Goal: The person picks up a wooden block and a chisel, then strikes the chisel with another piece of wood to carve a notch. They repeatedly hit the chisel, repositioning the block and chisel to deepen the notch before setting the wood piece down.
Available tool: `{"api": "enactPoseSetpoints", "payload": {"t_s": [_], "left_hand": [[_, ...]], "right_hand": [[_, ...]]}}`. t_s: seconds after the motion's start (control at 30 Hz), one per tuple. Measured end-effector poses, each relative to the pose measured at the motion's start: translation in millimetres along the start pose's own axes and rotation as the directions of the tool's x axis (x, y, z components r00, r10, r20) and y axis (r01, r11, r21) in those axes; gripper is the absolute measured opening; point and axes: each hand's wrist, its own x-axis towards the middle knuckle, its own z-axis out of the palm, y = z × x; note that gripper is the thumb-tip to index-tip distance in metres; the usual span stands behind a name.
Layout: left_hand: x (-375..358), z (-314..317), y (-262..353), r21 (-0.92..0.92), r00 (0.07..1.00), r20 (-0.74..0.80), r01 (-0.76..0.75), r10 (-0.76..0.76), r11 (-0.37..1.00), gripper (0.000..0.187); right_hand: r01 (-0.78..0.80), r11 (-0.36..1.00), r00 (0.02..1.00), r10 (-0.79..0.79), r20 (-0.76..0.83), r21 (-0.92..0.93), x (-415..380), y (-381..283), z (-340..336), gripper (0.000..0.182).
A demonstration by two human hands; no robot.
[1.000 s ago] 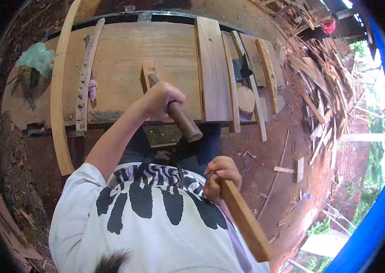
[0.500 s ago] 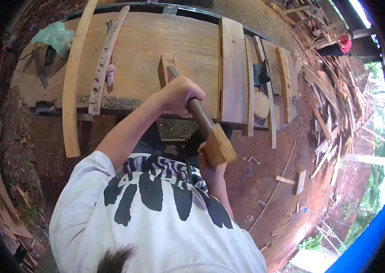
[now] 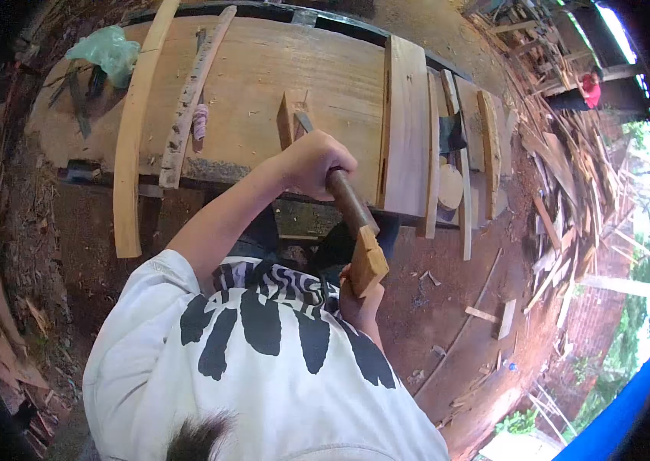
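My left hand [image 3: 317, 164] is wrapped round a chisel [image 3: 352, 201]. Its blade points up and left against a small wood block [image 3: 286, 121] on the workbench [image 3: 256, 84]. Lower down, near my waist, my right hand [image 3: 361, 306] is closed on a wooden mallet [image 3: 369, 265], whose head is at the butt end of the chisel handle. Whether the two touch is hard to tell. The mallet's grip is hidden.
Two long strips [image 3: 137, 146] [image 3: 190, 107], a pink cloth roll [image 3: 200, 121] and a plastic bag [image 3: 114, 54] lie at the bench's left. A wide board [image 3: 405, 123] and several strips lie right. Wood scraps [image 3: 570, 169] fill the far right, near a person in red [image 3: 590, 91].
The bench and its contents have shifted slightly right in view. The mallet head has turned and sits in a different tilt beside the chisel's end. Both hands keep their hold.
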Motion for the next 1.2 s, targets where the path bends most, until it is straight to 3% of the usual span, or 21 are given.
{"api": "enactPoseSetpoints", "payload": {"t_s": [0.03, 0.1, 0.13, 0.2, 0.23, 0.3, 0.47, 0.63, 0.7, 0.77, 0.87, 0.9, 0.97, 1.0, 1.07, 1.17, 1.2], "left_hand": [[-1, 1, 0, 0.003, 1.0, 0.0, 0.009, -0.009, 1.0, 0.029], [0, 1, 1, -0.046, 0.999, -0.044, 0.0, -0.002, 0.999, 0.03], [0, 2, 1, -0.041, 0.999, -0.048, 0.004, -0.006, 0.999, 0.03], [0, 4, 1, -0.045, 0.999, -0.048, 0.003, -0.005, 0.999, 0.029], [1, 3, 1, -0.041, 0.999, -0.051, 0.007, -0.009, 0.999, 0.029], [3, 4, 3, 0.013, 0.999, -0.054, 0.002, -0.002, 1.0, 0.029], [17, 13, 5, 0.008, 0.98, -0.19, 0.058, -0.056, 0.998, 0.029], [39, 26, 3, 0.011, 0.915, -0.37, 0.175, -0.159, 0.984, 0.024], [49, 28, 2, 0.019, 0.913, -0.346, 0.237, -0.216, 0.971, 0.024], [57, 33, 1, 0.029, 0.867, -0.44, 0.273, -0.233, 0.962, 0.025], [71, 35, 2, 0.002, 0.831, -0.456, 0.361, -0.32, 0.933, 0.022], [75, 35, 3, -0.013, 0.805, -0.465, 0.411, -0.37, 0.912, 0.021], [84, 33, 0, -0.04, 0.789, -0.498, 0.392, -0.358, 0.919, 0.019], [88, 32, -1, -0.064, 0.768, -0.509, 0.417, -0.389, 0.907, 0.018], [92, 28, -5, -0.093, 0.745, -0.518, 0.439, -0.42, 0.894, 0.018], [95, 24, -12, -0.137, 0.806, -0.382, 0.435, -0.452, 0.89, 0.016], [95, 21, -12, -0.102, 0.863, -0.287, 0.403, -0.415, 0.909, 0.016]], "right_hand": [[-0.012, 0.999, 1.0, 0.011, -0.008, -0.036, -1, -1, 3, 0.013], [0.216, 0.976, 0.974, -0.217, -0.061, -0.019, 1, -4, 11, 0.011], [0.219, 0.976, 0.974, -0.219, -0.054, -0.019, 3, 1, 13, 0.011], [0.431, 0.897, 0.9, -0.435, -0.017, -0.093, 11, 14, 17, 0.018], [0.434, 0.896, 0.9, -0.436, -0.011, -0.091, 13, 18, 24, 0.018], [0.343, 0.85, 0.939, -0.307, -0.155, 0.399, 16, 22, 44, 0.029], [0.306, 0.704, 0.951, -0.251, -0.179, 0.64, 34, 20, 56, 0.03], [0.283, 0.729, 0.959, -0.228, -0.169, 0.623, 57, -12, 69, 0.029], [0.22, 0.609, 0.975, -0.17, -0.146, 0.762, 66, -27, 77, 0.03], [0.231, 0.608, 0.973, -0.156, -0.171, 0.76, 76, -41, 82, 0.027], [0.269, 0.559, 0.963, -0.183, -0.2, 0.785, 99, -45, 83, 0.005], [0.269, 0.56, 0.963, -0.182, -0.201, 0.784, 107, -49, 84, 0.005], [0.334, 0.558, 0.93, -0.062, -0.364, 0.76, 125, -58, 86, 0.006], [0.335, 0.559, 0.929, -0.064, -0.364, 0.758, 130, -60, 86, 0.006], [0.24, 0.524, 0.971, -0.143, -0.194, 0.817, 137, -63, 84, 0.01], [0.149, 0.339, 0.848, -0.526, 0.057, 0.929, 172, -16, 76, 0.01], [0.176, 0.422, 0.934, -0.357, -0.016, 0.889, 170, -21, 86, 0.019]]}}
